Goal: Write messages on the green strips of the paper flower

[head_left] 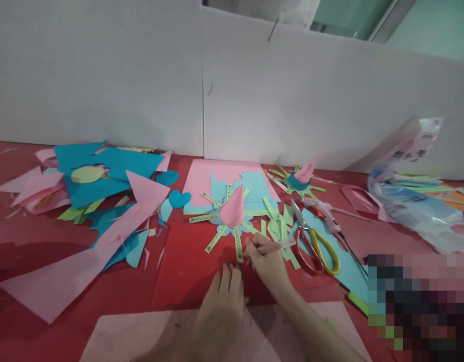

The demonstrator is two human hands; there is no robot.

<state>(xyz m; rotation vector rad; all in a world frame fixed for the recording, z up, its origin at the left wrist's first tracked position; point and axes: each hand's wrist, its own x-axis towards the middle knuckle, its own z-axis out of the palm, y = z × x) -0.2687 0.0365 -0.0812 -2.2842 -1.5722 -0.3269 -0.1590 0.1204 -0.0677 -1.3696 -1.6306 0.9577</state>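
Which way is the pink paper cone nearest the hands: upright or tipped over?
Upright: the cone points up from light-blue scalloped paper.

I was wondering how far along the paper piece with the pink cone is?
The pink cone already sits on its scalloped blue base, and the strips on its left carry drawn patterns. The right hand holds a pen near the lower strip. The strips on the right look plain, so they probably remain.
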